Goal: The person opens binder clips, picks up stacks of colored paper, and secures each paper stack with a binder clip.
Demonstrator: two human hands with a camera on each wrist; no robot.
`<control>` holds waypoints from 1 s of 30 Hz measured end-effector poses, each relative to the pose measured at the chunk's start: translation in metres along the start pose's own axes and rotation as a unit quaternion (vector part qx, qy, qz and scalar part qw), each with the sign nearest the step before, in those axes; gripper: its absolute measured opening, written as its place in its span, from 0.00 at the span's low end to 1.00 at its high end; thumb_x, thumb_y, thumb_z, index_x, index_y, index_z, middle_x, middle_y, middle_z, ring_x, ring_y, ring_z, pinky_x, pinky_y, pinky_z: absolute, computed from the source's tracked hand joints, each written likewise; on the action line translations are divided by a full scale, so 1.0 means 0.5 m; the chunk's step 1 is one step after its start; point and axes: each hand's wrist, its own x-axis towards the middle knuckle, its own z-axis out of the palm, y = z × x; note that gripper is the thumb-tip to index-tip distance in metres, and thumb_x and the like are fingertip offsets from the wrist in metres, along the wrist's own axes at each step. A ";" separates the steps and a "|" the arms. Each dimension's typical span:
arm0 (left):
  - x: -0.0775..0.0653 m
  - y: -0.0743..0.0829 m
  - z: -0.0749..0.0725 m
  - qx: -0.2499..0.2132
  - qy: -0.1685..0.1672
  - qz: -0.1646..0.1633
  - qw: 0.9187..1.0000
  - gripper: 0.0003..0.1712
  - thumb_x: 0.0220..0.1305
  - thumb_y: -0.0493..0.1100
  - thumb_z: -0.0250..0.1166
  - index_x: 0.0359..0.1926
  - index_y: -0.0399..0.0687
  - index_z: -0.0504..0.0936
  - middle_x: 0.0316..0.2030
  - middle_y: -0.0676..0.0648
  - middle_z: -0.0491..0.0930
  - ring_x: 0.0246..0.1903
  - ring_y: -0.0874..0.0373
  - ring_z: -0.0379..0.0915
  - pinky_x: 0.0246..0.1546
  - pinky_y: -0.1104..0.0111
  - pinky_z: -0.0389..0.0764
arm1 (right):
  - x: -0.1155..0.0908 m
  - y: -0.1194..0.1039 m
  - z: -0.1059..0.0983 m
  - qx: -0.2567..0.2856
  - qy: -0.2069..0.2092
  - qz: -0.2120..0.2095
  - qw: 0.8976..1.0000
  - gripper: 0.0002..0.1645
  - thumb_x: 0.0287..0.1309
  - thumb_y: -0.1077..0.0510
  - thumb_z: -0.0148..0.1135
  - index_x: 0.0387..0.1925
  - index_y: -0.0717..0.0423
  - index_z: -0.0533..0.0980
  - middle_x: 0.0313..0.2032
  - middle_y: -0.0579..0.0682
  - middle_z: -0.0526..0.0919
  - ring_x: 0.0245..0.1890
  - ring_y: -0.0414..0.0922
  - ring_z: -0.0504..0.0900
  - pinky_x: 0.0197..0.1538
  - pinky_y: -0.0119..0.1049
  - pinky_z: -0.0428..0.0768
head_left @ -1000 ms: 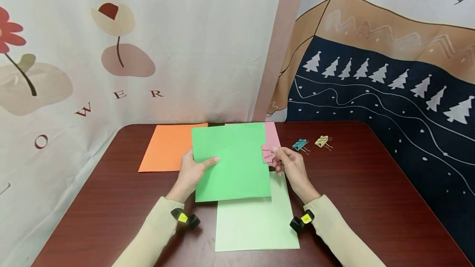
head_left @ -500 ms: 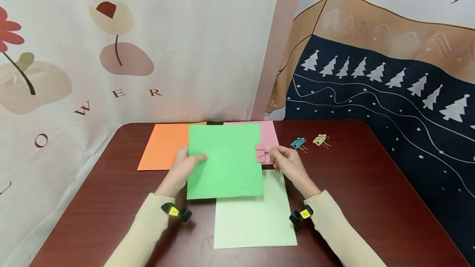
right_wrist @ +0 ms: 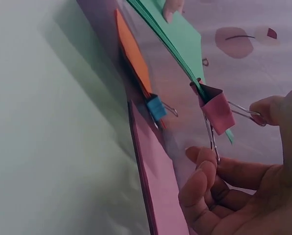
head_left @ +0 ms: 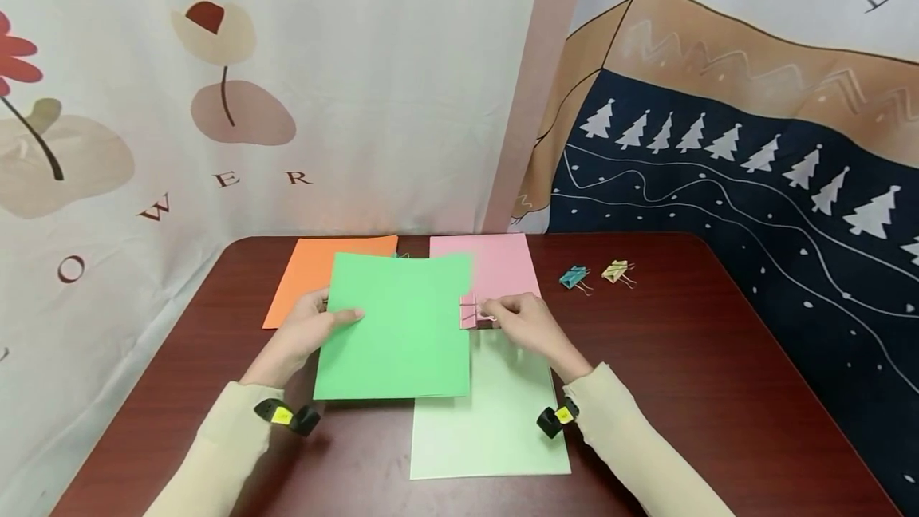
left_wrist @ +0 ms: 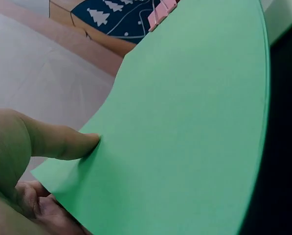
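My left hand (head_left: pixel 305 333) pinches a stack of green paper (head_left: pixel 398 325) by its left edge, thumb on the front face and fingers behind. At the stack's right edge sits a pink binder clip (head_left: pixel 468 312), its mouth around the sheets in the right wrist view. My right hand (head_left: pixel 527 324) holds that clip's wire handles, the thumb on one and the fingers at the other; the handles stand apart. In the left wrist view the paper bends slightly beneath the thumb (left_wrist: pixel 67 141). The stack is held above the table, partly over a pale green stack (head_left: pixel 495 421).
Behind lie orange paper (head_left: pixel 330 258) and pink paper (head_left: pixel 488 258). A blue binder clip (right_wrist: pixel 156 107) grips the orange paper. Loose teal (head_left: pixel 574 278) and yellow binder clips (head_left: pixel 616 271) lie at the back right of the dark table (head_left: pixel 689 365). Curtains hang behind.
Both hands have moved left with the green stack and the pink clip, and the stack now leans a little. More of the pink paper shows behind it.
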 end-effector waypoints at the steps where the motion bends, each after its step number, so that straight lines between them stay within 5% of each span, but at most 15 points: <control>1: -0.003 -0.003 -0.006 0.004 -0.001 -0.003 1.000 0.29 0.71 0.45 0.66 0.68 0.38 0.72 0.54 0.39 0.80 0.41 0.57 0.83 0.43 0.63 0.84 | -0.001 -0.004 0.005 0.002 -0.006 0.000 1.000 0.21 0.69 0.42 0.58 0.43 0.50 0.89 0.32 0.49 0.88 0.27 0.41 0.79 0.36 0.35 0.76; 7: -0.022 -0.015 -0.039 0.023 -0.010 -0.011 1.000 0.31 0.73 0.45 0.63 0.70 0.36 0.69 0.57 0.36 0.79 0.43 0.55 0.82 0.44 0.62 0.84 | -0.003 -0.026 0.033 0.025 -0.048 -0.002 0.999 0.19 0.70 0.43 0.59 0.41 0.52 0.86 0.31 0.55 0.87 0.17 0.41 0.77 0.26 0.35 0.74; 16: -0.045 -0.041 -0.100 0.068 -0.021 -0.015 0.997 0.37 0.71 0.49 0.66 0.71 0.33 0.67 0.53 0.41 0.84 0.41 0.59 0.82 0.42 0.64 0.83 | 0.001 -0.061 0.062 0.031 -0.086 0.002 0.996 0.19 0.67 0.43 0.61 0.38 0.54 0.85 0.31 0.55 0.89 0.19 0.45 0.83 0.28 0.39 0.81; 20: -0.055 -0.052 -0.120 0.070 -0.018 -0.023 0.997 0.38 0.70 0.48 0.67 0.71 0.30 0.65 0.45 0.43 0.87 0.37 0.57 0.84 0.39 0.62 0.85 | 0.002 -0.078 0.078 0.023 -0.100 0.005 0.995 0.24 0.66 0.39 0.62 0.39 0.56 0.85 0.30 0.53 0.90 0.20 0.48 0.85 0.28 0.36 0.78; 30: -0.081 -0.087 -0.167 0.092 -0.015 -0.052 0.994 0.46 0.70 0.51 0.68 0.74 0.27 0.59 0.45 0.43 0.87 0.37 0.56 0.85 0.39 0.61 0.85 | -0.005 -0.116 0.132 0.000 -0.130 -0.010 0.991 0.26 0.65 0.38 0.61 0.30 0.56 0.86 0.24 0.51 0.87 0.20 0.50 0.85 0.25 0.34 0.75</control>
